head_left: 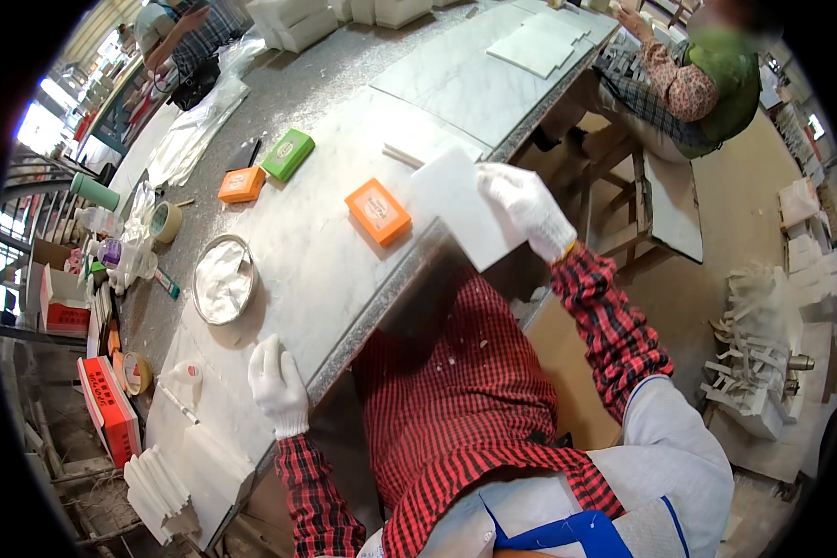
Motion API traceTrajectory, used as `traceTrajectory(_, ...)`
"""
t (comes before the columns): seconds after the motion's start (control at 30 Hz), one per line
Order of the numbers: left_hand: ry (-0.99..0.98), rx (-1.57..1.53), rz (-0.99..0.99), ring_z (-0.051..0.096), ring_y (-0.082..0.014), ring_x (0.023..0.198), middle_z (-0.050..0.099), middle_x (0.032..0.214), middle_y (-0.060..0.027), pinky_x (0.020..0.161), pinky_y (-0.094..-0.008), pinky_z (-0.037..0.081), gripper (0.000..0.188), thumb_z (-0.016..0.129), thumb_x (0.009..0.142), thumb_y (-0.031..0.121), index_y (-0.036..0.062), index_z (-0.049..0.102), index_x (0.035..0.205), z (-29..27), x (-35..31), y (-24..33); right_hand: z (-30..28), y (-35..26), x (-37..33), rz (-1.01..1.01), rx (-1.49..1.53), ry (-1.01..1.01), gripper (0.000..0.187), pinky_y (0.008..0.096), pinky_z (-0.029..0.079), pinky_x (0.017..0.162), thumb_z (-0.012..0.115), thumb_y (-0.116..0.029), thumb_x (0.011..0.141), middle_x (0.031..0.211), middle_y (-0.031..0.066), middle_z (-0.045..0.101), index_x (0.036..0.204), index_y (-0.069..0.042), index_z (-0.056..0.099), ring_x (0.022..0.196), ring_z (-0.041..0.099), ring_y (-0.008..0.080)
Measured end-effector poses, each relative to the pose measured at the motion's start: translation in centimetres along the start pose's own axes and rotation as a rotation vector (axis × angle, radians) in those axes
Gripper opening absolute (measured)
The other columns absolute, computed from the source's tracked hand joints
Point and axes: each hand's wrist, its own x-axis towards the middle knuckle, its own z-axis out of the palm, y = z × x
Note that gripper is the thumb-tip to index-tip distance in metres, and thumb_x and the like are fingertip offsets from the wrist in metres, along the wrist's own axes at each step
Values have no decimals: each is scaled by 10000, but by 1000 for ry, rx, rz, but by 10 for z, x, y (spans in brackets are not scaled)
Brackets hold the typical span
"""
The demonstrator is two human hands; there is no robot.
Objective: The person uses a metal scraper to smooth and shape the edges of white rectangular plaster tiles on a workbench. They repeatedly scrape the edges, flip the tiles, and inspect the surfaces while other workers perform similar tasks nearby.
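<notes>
At the marbled tabletop [299,244], a white sheet [460,206] is held over the front edge.
The gloved right hand [527,208] is closed on the sheet's right side; the gloved left hand [278,385] is at the edge, fingers together, palm hidden, so its grip cannot be told. A round bowl [198,281] stands beyond the left hand; an orange box [378,212] lies just beside the sheet.

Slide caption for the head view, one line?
Gloved right hand holds a flat white panel at the edge of a marble-look worktop; gloved left hand is near a round bowl.
</notes>
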Motion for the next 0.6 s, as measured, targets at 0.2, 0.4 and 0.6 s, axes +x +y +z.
traceTrajectory(0.2, 76, 22, -47, 661, -355, 1095, 702, 1149, -163, 992, -445, 514, 267, 714, 896, 48, 3, 729, 1159, 5, -2, 0, -25, 17, 104, -51, -229, 32, 351, 280, 501, 950, 612, -206, 1020, 1125, 79, 759, 1242, 52, 699, 1049, 667, 150)
traceTrajectory(0.4, 53, 19, -87, 657, -355, 1108, 702, 1149, -156, 1002, -454, 508, 275, 736, 873, 44, 22, 736, 1147, 4, -2, 2, -18, 33, 175, -6, -359, -141, 339, 312, 524, 909, 639, -280, 989, 1100, 84, 781, 1191, -34, 754, 1020, 694, 178)
traceTrajectory(0.6, 68, 53, -91, 656, -352, 1107, 705, 1153, -158, 1000, -449, 512, 252, 734, 885, 52, 24, 746, 1135, 3, -9, -5, 12, 6, 154, -262, -983, 106, 364, 366, 549, 910, 684, -368, 945, 1113, 131, 764, 1205, -126, 764, 1013, 724, 270)
